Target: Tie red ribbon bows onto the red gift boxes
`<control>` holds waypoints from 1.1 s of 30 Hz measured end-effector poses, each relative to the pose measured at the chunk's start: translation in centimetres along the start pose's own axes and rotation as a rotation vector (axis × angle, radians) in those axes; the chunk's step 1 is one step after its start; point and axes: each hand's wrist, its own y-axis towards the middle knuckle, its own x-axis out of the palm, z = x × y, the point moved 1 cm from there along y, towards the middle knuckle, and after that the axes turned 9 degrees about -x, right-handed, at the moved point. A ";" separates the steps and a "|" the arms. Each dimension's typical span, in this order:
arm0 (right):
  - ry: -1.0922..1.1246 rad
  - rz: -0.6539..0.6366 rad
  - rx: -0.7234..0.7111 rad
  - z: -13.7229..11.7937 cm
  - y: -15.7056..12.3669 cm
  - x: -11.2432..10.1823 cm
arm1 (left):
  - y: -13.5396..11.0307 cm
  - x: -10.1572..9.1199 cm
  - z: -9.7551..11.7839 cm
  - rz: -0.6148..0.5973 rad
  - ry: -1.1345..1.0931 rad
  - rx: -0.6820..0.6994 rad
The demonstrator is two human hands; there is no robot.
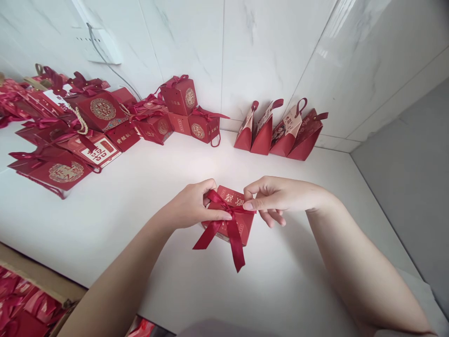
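A red gift box (247,232) with pale printed characters sits on the white tabletop in front of me. A dark red ribbon (235,241) is tied across it in a bow, with two tails hanging towards me. My left hand (198,203) grips the box's left side, its thumb pressing near the ribbon's knot and its other fingers partly hidden. At the right, my right hand (268,199) pinches the bow's right loop between thumb and forefinger; the remaining fingers curl loosely beside the box.
Piled red gift boxes (66,171) fill the back left. Several triangular boxes (261,135) with ribbon handles stand by the tiled wall (259,51). A cable (105,58) hangs from a wall socket. At the lower left, a cardboard carton (45,281) holds more red boxes.
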 end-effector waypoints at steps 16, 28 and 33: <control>-0.062 0.058 -0.017 0.8 0.3 -0.7 | -0.1 0.2 -0.1 0.030 0.059 0.011; -0.230 0.296 0.146 -0.2 -4.6 6.0 | -0.6 0.2 0.4 0.190 0.143 0.215; -0.141 0.263 0.160 1.3 -3.8 8.9 | 0.0 0.9 0.2 0.130 0.032 0.193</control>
